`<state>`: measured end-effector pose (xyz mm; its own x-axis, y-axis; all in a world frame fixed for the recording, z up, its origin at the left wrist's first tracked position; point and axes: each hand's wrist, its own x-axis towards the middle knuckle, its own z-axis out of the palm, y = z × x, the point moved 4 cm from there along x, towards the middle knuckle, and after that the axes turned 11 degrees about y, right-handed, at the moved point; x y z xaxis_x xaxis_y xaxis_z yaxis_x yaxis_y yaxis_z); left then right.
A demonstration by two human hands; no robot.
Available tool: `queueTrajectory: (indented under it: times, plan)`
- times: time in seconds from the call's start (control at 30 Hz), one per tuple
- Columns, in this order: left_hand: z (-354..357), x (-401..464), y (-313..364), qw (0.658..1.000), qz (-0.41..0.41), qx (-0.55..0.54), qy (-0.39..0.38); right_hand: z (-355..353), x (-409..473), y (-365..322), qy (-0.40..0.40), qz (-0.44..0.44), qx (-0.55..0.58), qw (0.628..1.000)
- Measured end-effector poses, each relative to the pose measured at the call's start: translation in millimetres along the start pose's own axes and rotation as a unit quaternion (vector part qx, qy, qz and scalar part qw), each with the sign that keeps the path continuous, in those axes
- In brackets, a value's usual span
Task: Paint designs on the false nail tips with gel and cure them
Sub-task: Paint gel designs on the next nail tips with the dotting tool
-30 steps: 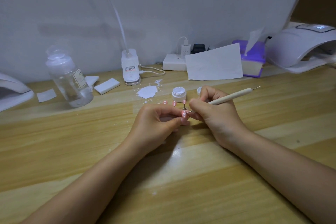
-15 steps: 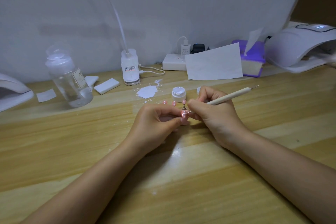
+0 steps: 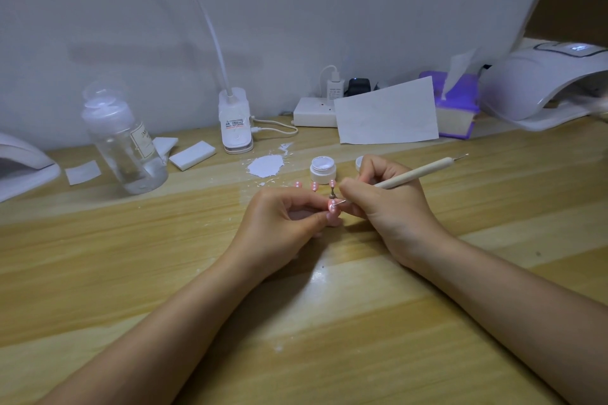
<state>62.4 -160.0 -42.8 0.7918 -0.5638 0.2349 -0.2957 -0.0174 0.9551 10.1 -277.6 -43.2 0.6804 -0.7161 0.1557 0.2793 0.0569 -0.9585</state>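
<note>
- Pink false nail tip [image 3: 332, 206] pinched at the fingertips of the left hand [image 3: 283, 223], low over the wooden table [image 3: 131, 273], centre of view; looks mounted on a small stand, but the base is hidden by the fingers.
- Right hand [image 3: 388, 204] grips a dotting tool [image 3: 414, 173] pen-style; its near metal point touches the held tip, far end angles up and to the right.
- White dots visible on the held tip; exact count too small to tell.
- Three more pink tips [image 3: 314, 186] stand in a row just behind the hands, each carrying white dots.
- Open white gel pot [image 3: 323, 169] sits just behind that row; its lid [image 3: 359, 163] is beside it, partly hidden by the right hand.
- Curing lamp [image 3: 539, 85] at far right of the table, well apart from the hands; display lit.
- Step in hand, my read: dotting white gel onto this tip, painting stage, curing not yet done for it.
- Next move likely calls for lifting the point straight off without dragging, reloading from the pot if more dots are needed, then carrying the tip to the lamp.
- Risk: wet gel smears if the left fingers shift or the tip tilts.
- Clutter: clear bottle [image 3: 123, 145], white spill [image 3: 265, 165], paper sheet [image 3: 388, 113], purple tissue box [image 3: 459, 102].
</note>
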Motion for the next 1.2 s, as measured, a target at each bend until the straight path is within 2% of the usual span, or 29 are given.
queueTrajectory:
  times: [0.1, 0.3, 0.5, 1.2]
  plan:
    - [0.2, -0.1, 0.3, 1.0, 0.003, -0.001, -0.007, 0.5, -0.1, -0.7, 0.0, 0.013, 0.028, 1.0]
    - [0.1, 0.6, -0.3, 1.0, 0.012, 0.002, -0.009, 1.2, -0.9, -1.6, -0.016, -0.02, -0.023, 0.999]
    - [-0.2, 1.3, -0.5, 1.0, 0.019, 0.01, -0.005, 1.9, -2.3, -3.2, -0.042, -0.034, -0.021, 0.998]
    - [-0.4, 2.7, -2.8, 1.0, 0.022, 0.007, 0.001, 2.7, -2.9, -4.6, -0.044, -0.034, -0.02, 0.998]
